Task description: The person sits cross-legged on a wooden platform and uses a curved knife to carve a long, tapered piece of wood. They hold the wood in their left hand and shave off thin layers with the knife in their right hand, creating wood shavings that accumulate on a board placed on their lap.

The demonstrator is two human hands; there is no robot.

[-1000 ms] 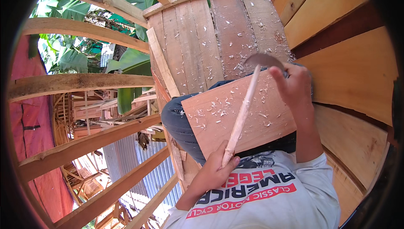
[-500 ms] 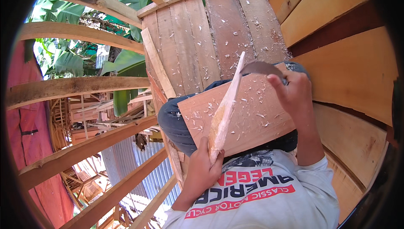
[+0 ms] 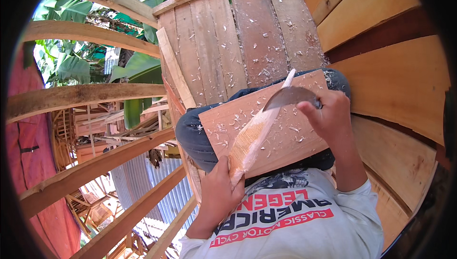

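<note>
Your left hand (image 3: 223, 185) is closed around the thick near end of a pale wooden stick (image 3: 252, 133), thumb on one side and fingers on the other, by the near left corner of the flat wooden board (image 3: 281, 159) on your lap. The stick slants up across that board, its pointed tip poking just past the far edge. A patch of rougher, yellowish surface shows on its wider lower part, while the rest looks pale and freshly cut.

Your right hand (image 3: 332, 116) is curled in a fist over the board's right edge, thumb pointing toward the stick. It grips a curved dark blade (image 3: 293, 98), whose handle is mostly hidden in your fingers. The blade crosses in front of the stick, nearer the tip than the held end.

Curled shavings (image 3: 293, 129) are scattered over the board, and more dot the plank floor (image 3: 257, 30) beyond its far edge. Dark trousers (image 3: 195, 137) show past the board's left edge and far right corner.
</note>
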